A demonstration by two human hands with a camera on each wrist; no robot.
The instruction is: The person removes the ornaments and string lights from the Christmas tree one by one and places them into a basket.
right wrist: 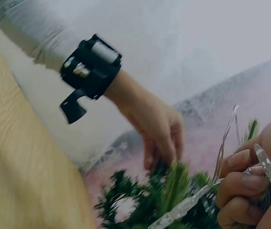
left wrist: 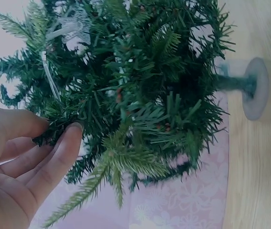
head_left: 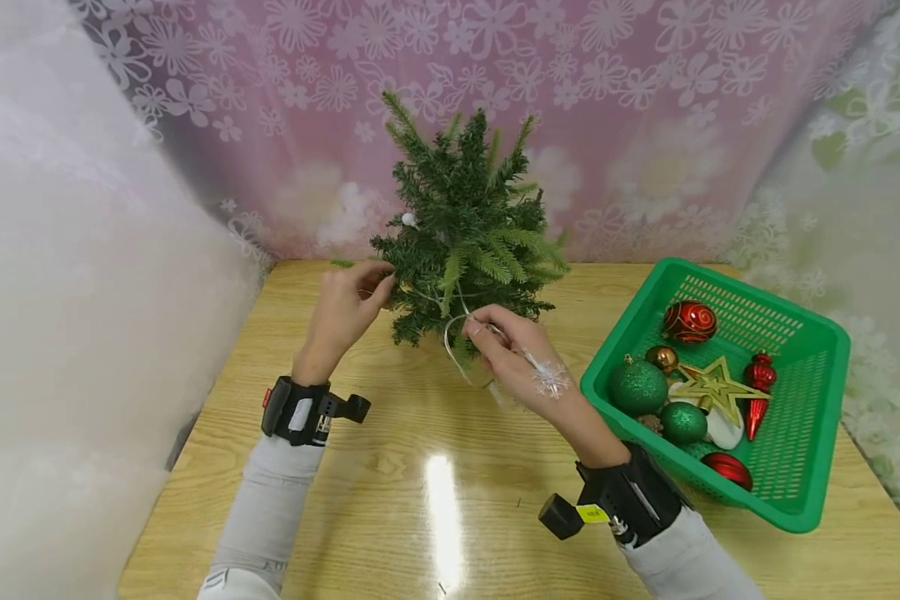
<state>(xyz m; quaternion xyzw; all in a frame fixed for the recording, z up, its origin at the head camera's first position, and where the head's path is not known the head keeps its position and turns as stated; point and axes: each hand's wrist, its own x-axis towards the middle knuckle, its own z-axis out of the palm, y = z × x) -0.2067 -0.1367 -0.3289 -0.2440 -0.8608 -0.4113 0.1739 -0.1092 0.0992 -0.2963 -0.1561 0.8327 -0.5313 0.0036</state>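
Observation:
A small artificial Christmas tree [head_left: 468, 196] stands at the back of the table. At its left side, my left hand [head_left: 345, 308] pinches a dark green branch tip [left wrist: 55, 130] between thumb and fingers. My right hand [head_left: 521, 362] is in front of the tree with its fingers curled round a clear string of lights [head_left: 450, 343]. From that hand hangs a clear snowflake light [head_left: 550, 380], and the wire loops toward the lower branches. Among the branches in the left wrist view sits a clear star-shaped light [left wrist: 76, 29]. Part of the bunched string is hidden inside the right hand.
A green plastic basket [head_left: 832, 400] stands to the right, holding red and green balls, a gold star [head_left: 716, 387] and red drop-shaped ornaments. The tree's round base [left wrist: 255, 90] rests on the wooden table [head_left: 367, 483]. A flowered pink curtain [head_left: 307, 150] hangs close behind.

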